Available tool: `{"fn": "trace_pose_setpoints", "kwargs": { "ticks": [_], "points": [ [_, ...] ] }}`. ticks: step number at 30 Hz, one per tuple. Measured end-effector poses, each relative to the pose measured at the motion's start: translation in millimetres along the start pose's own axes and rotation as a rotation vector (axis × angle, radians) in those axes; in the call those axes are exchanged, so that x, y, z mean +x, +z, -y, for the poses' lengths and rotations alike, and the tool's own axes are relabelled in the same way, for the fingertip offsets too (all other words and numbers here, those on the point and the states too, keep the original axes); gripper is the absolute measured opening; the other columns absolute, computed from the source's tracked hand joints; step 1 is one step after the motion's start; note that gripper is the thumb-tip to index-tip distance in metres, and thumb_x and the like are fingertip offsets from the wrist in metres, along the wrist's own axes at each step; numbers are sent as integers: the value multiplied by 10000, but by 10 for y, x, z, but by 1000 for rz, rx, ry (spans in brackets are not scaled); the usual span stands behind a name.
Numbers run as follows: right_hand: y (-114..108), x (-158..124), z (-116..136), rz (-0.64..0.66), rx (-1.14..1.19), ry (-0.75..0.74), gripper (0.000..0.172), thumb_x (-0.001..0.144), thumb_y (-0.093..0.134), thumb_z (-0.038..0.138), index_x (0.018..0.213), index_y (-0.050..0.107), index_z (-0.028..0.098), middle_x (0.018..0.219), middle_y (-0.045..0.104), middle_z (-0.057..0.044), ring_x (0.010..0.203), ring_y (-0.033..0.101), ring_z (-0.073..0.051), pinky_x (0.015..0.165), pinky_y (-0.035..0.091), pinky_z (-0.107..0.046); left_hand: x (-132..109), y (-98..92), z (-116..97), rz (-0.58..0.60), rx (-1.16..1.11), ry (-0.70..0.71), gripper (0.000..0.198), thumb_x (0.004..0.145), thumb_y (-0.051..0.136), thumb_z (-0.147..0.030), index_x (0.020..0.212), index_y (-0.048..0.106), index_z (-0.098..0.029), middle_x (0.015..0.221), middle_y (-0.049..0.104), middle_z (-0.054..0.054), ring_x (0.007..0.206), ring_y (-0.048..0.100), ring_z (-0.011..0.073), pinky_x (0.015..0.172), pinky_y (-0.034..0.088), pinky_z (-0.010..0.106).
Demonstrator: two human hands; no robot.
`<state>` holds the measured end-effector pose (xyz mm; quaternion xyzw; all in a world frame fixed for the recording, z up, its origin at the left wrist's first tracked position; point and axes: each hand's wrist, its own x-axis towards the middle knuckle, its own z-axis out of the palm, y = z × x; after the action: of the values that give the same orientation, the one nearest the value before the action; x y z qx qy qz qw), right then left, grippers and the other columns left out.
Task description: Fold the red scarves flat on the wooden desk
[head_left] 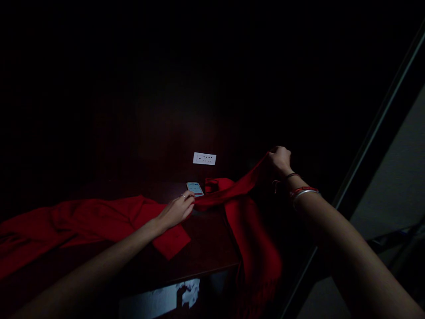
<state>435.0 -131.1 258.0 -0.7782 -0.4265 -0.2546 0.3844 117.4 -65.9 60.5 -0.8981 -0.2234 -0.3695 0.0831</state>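
A long red scarf point(244, 184) with a fringed end is stretched between my two hands. My right hand point(280, 158), raised at the right, is closed on one part of it. Lower and to the left, my left hand point(179, 208) pinches another part close to the dark tabletop. From the stretched part, a wide length with fringe hangs over the table's right end. More red cloth point(99, 217) lies along the tabletop to the left, under and beyond my left forearm; whether it is the same piece I cannot tell.
A phone point(194, 188) with a lit screen lies just behind my left hand. On the dark wall behind is a white socket plate point(204, 158). The dark table point(209, 243) has its front edge below my hands. A pale-edged frame point(372, 137) slants along the right side.
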Motion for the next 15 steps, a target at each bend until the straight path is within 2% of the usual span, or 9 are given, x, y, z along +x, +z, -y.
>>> {"fn": "trace_pose_setpoints", "kwargs": {
  "ticks": [2, 4, 6, 8, 11, 13, 15],
  "points": [
    [35, -3, -72, 14, -9, 6, 222, 644, 468, 113, 789, 633, 82, 720, 622, -116, 696, 585, -181, 586, 418, -211, 14, -205, 237, -111, -134, -91, 181, 804, 341, -253, 818, 496, -160, 900, 522, 52, 792, 521, 140, 742, 416, 268],
    [98, -18, -127, 56, -3, 16, 240, 645, 458, 112, 803, 636, 81, 742, 629, -119, 711, 587, -188, 575, 411, -206, 31, -400, 476, -129, -273, -271, 203, 773, 384, -329, 791, 495, -159, 795, 539, 28, 721, 531, 139, 667, 427, 254],
    [178, -38, -140, 106, 8, 16, 248, 644, 455, 111, 806, 638, 79, 754, 633, -124, 716, 588, -192, 571, 409, -204, 45, -539, 656, -22, -426, -414, 235, 723, 431, -382, 759, 493, -158, 713, 551, 7, 660, 535, 137, 598, 422, 238],
    [256, -52, -112, 133, 19, 12, 249, 640, 455, 107, 802, 641, 81, 760, 636, -128, 719, 589, -195, 578, 410, -207, 44, -600, 736, 180, -545, -478, 250, 667, 479, -399, 732, 489, -158, 662, 559, -6, 626, 534, 136, 560, 411, 227],
    [341, -39, -44, 132, 41, 14, 248, 633, 457, 106, 798, 642, 99, 774, 638, -126, 722, 588, -195, 596, 416, -210, 22, -575, 702, 454, -588, -444, 261, 607, 534, -351, 783, 505, -162, 673, 574, -13, 626, 534, 132, 549, 403, 215],
    [372, -8, -21, 133, 50, 12, 247, 631, 463, 114, 803, 640, 109, 787, 637, -122, 731, 587, -195, 604, 419, -212, 18, -532, 667, 500, -492, -372, 278, 597, 535, -302, 844, 528, -175, 704, 584, -15, 653, 536, 133, 575, 399, 212],
    [392, 31, -24, 140, 49, 10, 250, 632, 465, 121, 814, 636, 111, 797, 635, -122, 745, 585, -197, 605, 419, -214, 50, -511, 703, 465, -341, -307, 229, 611, 513, -277, 814, 563, -185, 726, 596, -9, 685, 541, 143, 620, 391, 218]
  ]
}}
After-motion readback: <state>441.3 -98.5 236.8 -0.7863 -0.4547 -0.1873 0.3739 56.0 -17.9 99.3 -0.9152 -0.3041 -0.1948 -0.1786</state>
